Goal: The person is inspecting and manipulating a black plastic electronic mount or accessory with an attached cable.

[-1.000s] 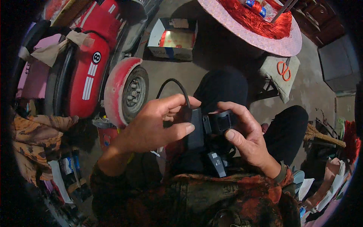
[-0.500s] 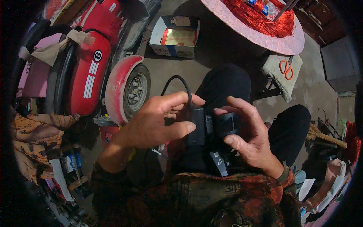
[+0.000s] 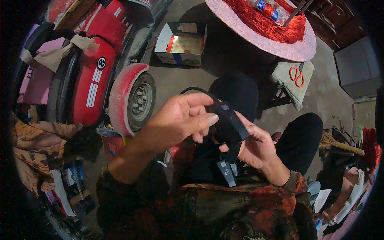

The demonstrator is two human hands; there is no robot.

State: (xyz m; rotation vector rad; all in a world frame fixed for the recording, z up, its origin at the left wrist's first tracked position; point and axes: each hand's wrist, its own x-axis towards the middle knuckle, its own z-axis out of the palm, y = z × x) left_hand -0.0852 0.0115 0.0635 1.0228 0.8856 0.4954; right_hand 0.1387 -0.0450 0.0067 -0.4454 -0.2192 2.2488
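Both hands are working on a small black box [image 3: 229,122] with a black cord [image 3: 191,90], held over the lap: the left hand [image 3: 180,120] fingers pinch its side, the right hand [image 3: 258,146] cups it underneath, maybe needing a steady grip next.

The device [image 3: 229,125] between the left hand [image 3: 182,120] and right hand [image 3: 258,146] was black, with a black cable [image 3: 192,90]; the toy car [image 3: 90,76] was red with white stripes and a black-and-white round badge; its wheel [image 3: 134,98] was faded red around a grey hub; the round table [image 3: 276,38] was pink and speckled, under red fringe [image 3: 276,22]; the scissors [image 3: 296,76] had orange handles; the sleeves [image 3: 192,208] were mottled red, orange and dark green; the floor [image 3: 180,78] was grey.
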